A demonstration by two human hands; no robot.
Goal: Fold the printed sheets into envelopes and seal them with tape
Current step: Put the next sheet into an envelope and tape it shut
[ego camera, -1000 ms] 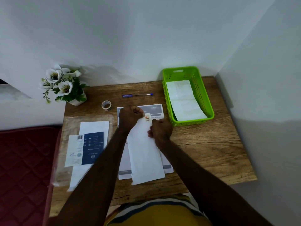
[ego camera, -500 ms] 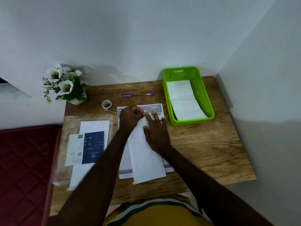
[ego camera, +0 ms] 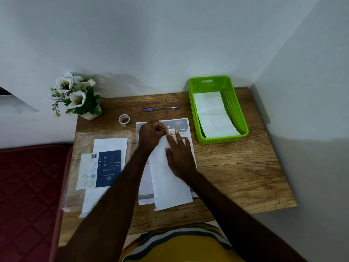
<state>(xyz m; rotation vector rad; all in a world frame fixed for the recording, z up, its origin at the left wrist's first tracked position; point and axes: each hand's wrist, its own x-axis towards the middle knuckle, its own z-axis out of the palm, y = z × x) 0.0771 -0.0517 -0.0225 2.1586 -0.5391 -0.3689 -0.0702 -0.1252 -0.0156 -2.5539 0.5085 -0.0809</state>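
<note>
Your hands on the folded sheet

Your flat right hand presses the folded white paper sheet; your curled left hand pinches its far end.

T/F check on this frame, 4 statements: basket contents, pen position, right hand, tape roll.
1. The green basket holds folded paper. True.
2. The pen lies inside the basket. False: it lies on the table, left of the basket.
3. The right hand lies flat on the folded sheet. True.
4. The left hand holds the tape roll. False: the roll sits apart on the table; that hand's curled fingers are at the sheet's top end.
</note>
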